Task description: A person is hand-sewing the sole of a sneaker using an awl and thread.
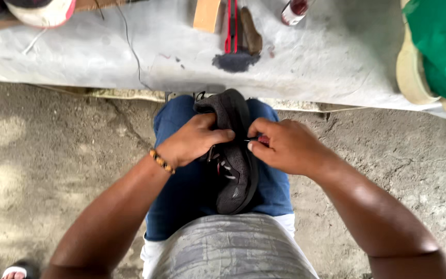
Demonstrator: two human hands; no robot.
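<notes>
Left hand (194, 140) clenches the black sneaker (233, 155) at its nine o'clock side; right hand (285, 146) at three o'clock pinches a small item, grip closed.

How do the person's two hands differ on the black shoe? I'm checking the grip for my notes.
The left hand wraps over the black shoe with fingers curled; the right hand pinches something small at the shoe's side with its fingertips. The left wrist wears a beaded bracelet; the right wrist is bare. Both touch the shoe, which lies on the person's lap.
</notes>
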